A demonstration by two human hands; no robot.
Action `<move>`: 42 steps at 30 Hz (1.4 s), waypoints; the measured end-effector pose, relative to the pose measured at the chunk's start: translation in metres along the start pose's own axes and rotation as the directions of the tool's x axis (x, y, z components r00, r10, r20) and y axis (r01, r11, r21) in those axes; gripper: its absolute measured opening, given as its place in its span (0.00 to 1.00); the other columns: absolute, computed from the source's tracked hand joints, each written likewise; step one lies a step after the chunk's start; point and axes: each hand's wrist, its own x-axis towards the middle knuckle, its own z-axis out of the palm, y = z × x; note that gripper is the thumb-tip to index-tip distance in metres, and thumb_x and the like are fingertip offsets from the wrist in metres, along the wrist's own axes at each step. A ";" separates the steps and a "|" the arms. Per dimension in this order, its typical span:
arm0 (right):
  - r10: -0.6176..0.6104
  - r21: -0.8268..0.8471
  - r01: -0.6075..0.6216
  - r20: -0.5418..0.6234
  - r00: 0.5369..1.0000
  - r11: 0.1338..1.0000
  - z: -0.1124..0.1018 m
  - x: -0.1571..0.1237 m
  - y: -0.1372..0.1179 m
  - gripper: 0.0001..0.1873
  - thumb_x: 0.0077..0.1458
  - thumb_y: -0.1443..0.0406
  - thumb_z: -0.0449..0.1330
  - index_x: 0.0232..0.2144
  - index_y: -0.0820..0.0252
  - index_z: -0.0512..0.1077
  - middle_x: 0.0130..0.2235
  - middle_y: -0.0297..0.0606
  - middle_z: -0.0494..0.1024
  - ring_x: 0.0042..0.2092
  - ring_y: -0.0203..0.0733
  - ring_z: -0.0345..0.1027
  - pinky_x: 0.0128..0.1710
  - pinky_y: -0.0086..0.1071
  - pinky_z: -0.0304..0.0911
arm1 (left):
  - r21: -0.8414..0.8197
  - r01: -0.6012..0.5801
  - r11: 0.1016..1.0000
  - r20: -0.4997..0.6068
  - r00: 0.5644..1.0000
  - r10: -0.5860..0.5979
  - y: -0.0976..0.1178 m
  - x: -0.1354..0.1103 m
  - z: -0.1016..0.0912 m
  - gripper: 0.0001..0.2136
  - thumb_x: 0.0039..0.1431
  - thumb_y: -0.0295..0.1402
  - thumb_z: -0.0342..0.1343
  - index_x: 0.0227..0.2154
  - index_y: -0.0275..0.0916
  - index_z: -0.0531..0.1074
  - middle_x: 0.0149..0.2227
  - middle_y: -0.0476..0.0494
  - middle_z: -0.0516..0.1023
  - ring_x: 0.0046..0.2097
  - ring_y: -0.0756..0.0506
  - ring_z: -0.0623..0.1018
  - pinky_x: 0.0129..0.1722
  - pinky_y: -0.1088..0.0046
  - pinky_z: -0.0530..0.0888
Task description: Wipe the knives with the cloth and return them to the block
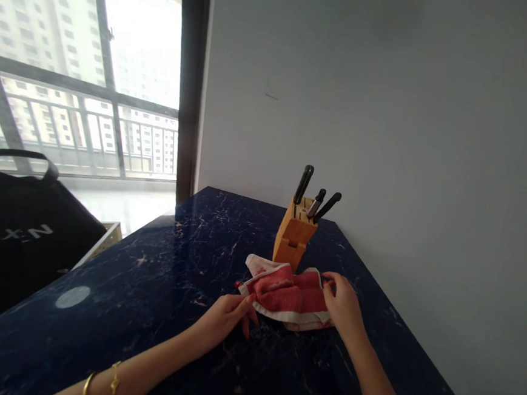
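A red cloth (290, 294) with white edges lies crumpled on the dark blue marbled table, in front of a wooden knife block (290, 236). My left hand (231, 313) pinches the cloth's near left edge between thumb and fingers. At its right end, my right hand (340, 298) grips the cloth's border, fingertips partly hidden by the folds. Something small and red (238, 285) shows at the cloth's left corner; I cannot make out what it is. Several black-handled tools stand in the block, among them a knife (303, 183) with the tallest handle.
The dark blue table (146, 298) reaches to a grey wall (409, 142) at the back and right. A round pale disc (72, 297) lies on its left side. Beyond the left edge stand a black bag (23, 239) and a light-coloured crate (105, 243), near a window.
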 end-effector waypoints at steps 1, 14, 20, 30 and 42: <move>0.002 -0.044 -0.002 -0.004 1.000 0.999 0.002 0.000 0.006 0.12 0.47 0.67 0.48 0.35 0.59 0.68 0.31 0.40 0.70 0.36 0.44 0.65 0.37 0.36 0.60 | 0.026 -0.019 0.999 0.000 1.000 0.020 0.002 0.000 0.000 0.24 0.60 0.45 0.36 0.26 0.35 0.73 0.17 0.47 0.74 0.23 0.49 0.71 0.30 0.77 0.64; 0.227 -0.242 -0.175 0.210 0.951 0.954 0.017 -0.002 0.026 0.18 0.52 0.63 0.46 0.42 0.66 0.67 0.40 0.47 0.73 0.42 0.47 0.66 0.42 0.34 0.57 | 0.536 -0.014 0.844 -0.134 0.986 0.101 0.012 0.043 -0.028 0.09 0.51 0.35 0.50 0.34 0.39 0.70 0.27 0.50 0.71 0.30 0.49 0.70 0.30 0.77 0.64; 0.277 -0.274 -0.202 0.273 0.921 0.940 0.017 -0.002 0.025 0.21 0.53 0.59 0.47 0.44 0.64 0.67 0.41 0.46 0.74 0.44 0.48 0.66 0.43 0.35 0.57 | 0.604 0.010 0.797 -0.149 0.984 0.101 0.013 0.085 -0.022 0.10 0.50 0.34 0.51 0.34 0.37 0.72 0.36 0.43 0.74 0.40 0.45 0.71 0.43 0.71 0.64; 0.324 -0.316 -0.217 0.338 0.884 0.924 0.016 0.000 0.029 0.20 0.53 0.58 0.46 0.40 0.64 0.69 0.41 0.48 0.74 0.45 0.51 0.66 0.43 0.37 0.56 | 0.669 0.056 0.741 -0.061 0.998 -0.021 0.017 0.107 0.009 0.11 0.51 0.39 0.54 0.32 0.35 0.72 0.35 0.43 0.74 0.41 0.41 0.72 0.43 0.63 0.66; 0.316 -0.336 -0.199 0.341 0.885 0.921 0.014 -0.002 0.024 0.17 0.53 0.60 0.46 0.39 0.63 0.69 0.40 0.45 0.74 0.45 0.48 0.65 0.42 0.35 0.56 | 0.481 0.083 0.873 -0.069 0.996 -0.056 0.012 0.090 -0.031 0.09 0.48 0.35 0.54 0.31 0.35 0.72 0.27 0.50 0.73 0.31 0.49 0.72 0.27 0.78 0.66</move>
